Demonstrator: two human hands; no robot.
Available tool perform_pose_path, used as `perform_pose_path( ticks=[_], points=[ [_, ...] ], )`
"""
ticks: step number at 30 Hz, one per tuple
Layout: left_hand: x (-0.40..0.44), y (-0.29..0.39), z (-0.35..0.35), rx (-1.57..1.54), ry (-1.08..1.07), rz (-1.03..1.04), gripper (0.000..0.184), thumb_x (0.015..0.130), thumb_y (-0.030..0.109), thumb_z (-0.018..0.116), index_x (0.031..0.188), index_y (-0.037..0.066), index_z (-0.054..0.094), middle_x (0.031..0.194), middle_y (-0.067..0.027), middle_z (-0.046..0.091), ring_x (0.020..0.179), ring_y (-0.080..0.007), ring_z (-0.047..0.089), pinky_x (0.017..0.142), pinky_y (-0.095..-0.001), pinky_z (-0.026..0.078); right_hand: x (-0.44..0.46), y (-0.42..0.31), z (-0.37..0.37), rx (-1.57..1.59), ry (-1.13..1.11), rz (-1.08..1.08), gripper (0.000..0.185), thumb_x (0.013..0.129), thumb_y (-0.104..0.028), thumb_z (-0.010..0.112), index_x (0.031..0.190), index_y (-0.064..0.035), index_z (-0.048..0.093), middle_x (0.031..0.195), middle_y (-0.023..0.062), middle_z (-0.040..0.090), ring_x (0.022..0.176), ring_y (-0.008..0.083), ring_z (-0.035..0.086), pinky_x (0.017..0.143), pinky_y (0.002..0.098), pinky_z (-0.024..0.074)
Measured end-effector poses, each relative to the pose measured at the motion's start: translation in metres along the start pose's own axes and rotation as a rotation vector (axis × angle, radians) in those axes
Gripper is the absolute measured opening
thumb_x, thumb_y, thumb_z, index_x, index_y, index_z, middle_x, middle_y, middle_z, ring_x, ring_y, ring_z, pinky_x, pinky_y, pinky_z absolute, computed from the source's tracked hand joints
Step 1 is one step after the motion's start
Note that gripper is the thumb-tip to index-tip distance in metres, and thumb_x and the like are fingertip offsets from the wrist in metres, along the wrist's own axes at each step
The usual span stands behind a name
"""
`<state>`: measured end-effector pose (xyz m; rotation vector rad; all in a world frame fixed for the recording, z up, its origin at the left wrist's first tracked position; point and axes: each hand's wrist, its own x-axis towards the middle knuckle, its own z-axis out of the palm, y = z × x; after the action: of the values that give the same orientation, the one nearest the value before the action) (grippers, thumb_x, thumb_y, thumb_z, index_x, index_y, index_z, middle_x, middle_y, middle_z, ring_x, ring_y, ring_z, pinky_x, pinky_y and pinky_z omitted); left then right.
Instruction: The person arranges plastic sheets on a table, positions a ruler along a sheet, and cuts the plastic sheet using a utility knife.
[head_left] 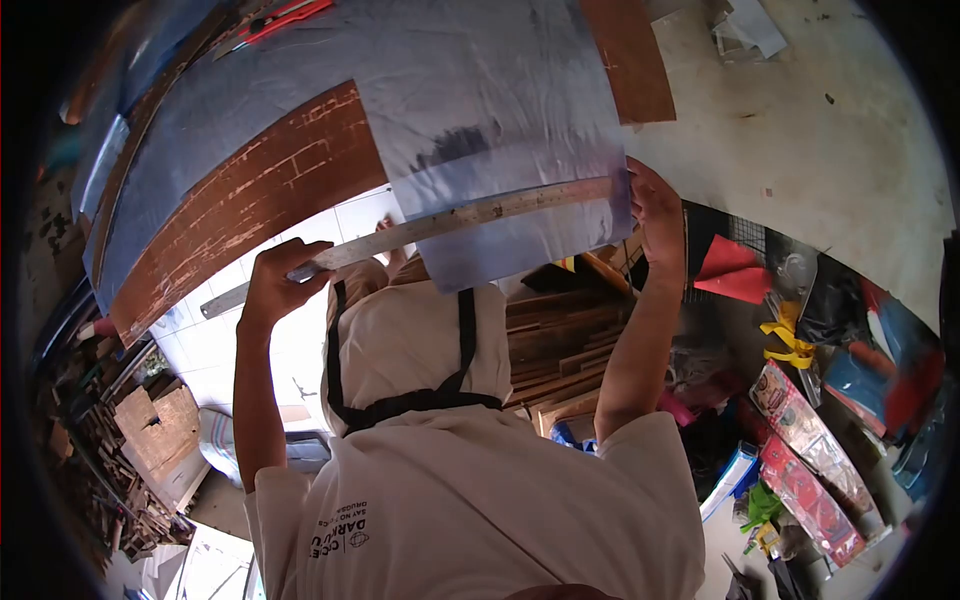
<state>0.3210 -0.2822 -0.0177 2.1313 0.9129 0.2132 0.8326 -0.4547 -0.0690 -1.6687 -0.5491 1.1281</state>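
A long metal ruler (440, 222) lies slantwise across a clear bluish plastic sheet (520, 245) that hangs over the front edge of the table. My left hand (285, 275) is closed around the ruler near its left end, which sticks out past the fingers. At the sheet's right edge, beside the ruler's other end, my right hand (655, 215) grips the plastic; some of its fingers are hidden. The sheet droops toward my lap.
The worn brown table edge (250, 180) curves on the left. A red-handled tool (285, 18) lies on the tabletop's far side. Wood strips (560, 345) are stacked below. Cluttered bags, a red cloth (732, 270) and yellow straps (790, 338) sit right; scrap wood (160, 425) lies left.
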Motion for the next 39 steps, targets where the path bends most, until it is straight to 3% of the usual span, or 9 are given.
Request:
perform_pose_path(
  ticks=[5,10,21,23,24,25,27,34,39],
  points=[
    [0.013,0.008,0.018,-0.014,-0.006,-0.069,0.039,0.072,0.005,0.084,0.11,0.003,0.074,0.076,-0.0103,0.066,0.063,-0.0195,0.061,0.06,-0.032,0.049,0.005,0.009,0.013,0.197,0.005,-0.056,0.037,0.091,-0.011,0.074,0.127,-0.001,0.068,0.096,-0.0013,0.071,0.077,0.0042,0.057,0.073,0.0173,0.0424],
    [0.015,0.015,0.028,-0.022,-0.03,-0.145,0.037,0.074,0.008,0.084,0.11,0.003,0.075,0.077,-0.0106,0.067,0.064,-0.0205,0.061,0.064,-0.0337,0.049,0.007,0.009,0.022,0.283,0.129,-0.067,0.034,0.088,-0.002,0.076,0.12,0.0074,0.068,0.1,0.0094,0.075,0.089,0.0105,0.067,0.084,0.023,0.0508],
    [0.035,0.029,0.045,-0.268,-0.09,-0.452,0.018,0.088,0.012,0.077,0.101,-0.001,0.075,0.093,-0.0122,0.076,0.084,-0.0189,0.071,0.077,-0.0314,0.054,0.009,0.016,0.025,0.338,0.166,-0.117,0.03,0.085,0.0,0.079,0.114,0.0082,0.071,0.1,0.0117,0.075,0.086,0.0121,0.068,0.084,0.0237,0.0533],
    [0.037,0.028,0.055,-0.173,-0.001,-0.154,0.016,0.092,0.011,0.073,0.103,-0.002,0.073,0.089,-0.0077,0.073,0.068,-0.0098,0.064,0.057,-0.0246,0.05,0.008,0.013,0.029,0.325,0.18,-0.105,0.029,0.085,0.001,0.078,0.113,0.0084,0.071,0.101,0.012,0.075,0.087,0.0125,0.068,0.085,0.0242,0.0537],
    [0.04,0.037,0.053,-0.234,-0.05,-0.329,0.016,0.093,0.011,0.072,0.103,-0.002,0.073,0.09,-0.0082,0.074,0.073,-0.0109,0.066,0.06,-0.025,0.053,0.008,0.012,0.029,0.355,0.179,-0.106,0.029,0.086,0.002,0.077,0.113,0.0083,0.071,0.102,0.0123,0.075,0.088,0.013,0.069,0.086,0.0244,0.054],
    [0.042,0.043,0.053,-0.271,-0.042,-0.418,0.017,0.091,0.013,0.074,0.101,-0.001,0.075,0.092,-0.0117,0.076,0.084,-0.0179,0.071,0.076,-0.031,0.054,0.008,0.013,0.029,0.385,0.18,-0.107,0.029,0.086,0.003,0.077,0.114,0.0082,0.071,0.102,0.0126,0.074,0.089,0.0134,0.069,0.086,0.0247,0.0542],
    [0.045,0.047,0.055,-0.291,-0.041,-0.506,0.018,0.092,0.013,0.073,0.103,-0.001,0.075,0.093,-0.0124,0.076,0.084,-0.0167,0.071,0.078,-0.0309,0.055,0.011,0.017,0.028,0.384,0.176,-0.111,0.028,0.086,0.004,0.076,0.113,0.0081,0.071,0.102,0.0127,0.075,0.089,0.0138,0.069,0.086,0.0246,0.0542],
    [0.059,0.059,0.062,-0.376,-0.036,-0.491,0.018,0.093,0.01,0.071,0.106,-0.003,0.075,0.096,-0.0112,0.077,0.089,-0.0149,0.071,0.084,-0.0321,0.055,0.01,0.016,0.028,0.374,0.183,-0.144,0.024,0.084,0.002,0.079,0.106,0.0071,0.073,0.097,0.0108,0.074,0.087,0.0127,0.068,0.085,0.0234,0.0524],
    [0.061,0.056,0.067,-0.403,-0.021,-0.472,0.018,0.093,0.009,0.071,0.105,-0.004,0.075,0.093,-0.0105,0.076,0.084,-0.0135,0.069,0.08,-0.0306,0.055,0.012,0.018,0.028,0.362,0.189,-0.153,0.021,0.084,0.002,0.079,0.104,0.006,0.073,0.094,0.0094,0.074,0.085,0.0115,0.067,0.084,0.0231,0.0521]
  ],
)
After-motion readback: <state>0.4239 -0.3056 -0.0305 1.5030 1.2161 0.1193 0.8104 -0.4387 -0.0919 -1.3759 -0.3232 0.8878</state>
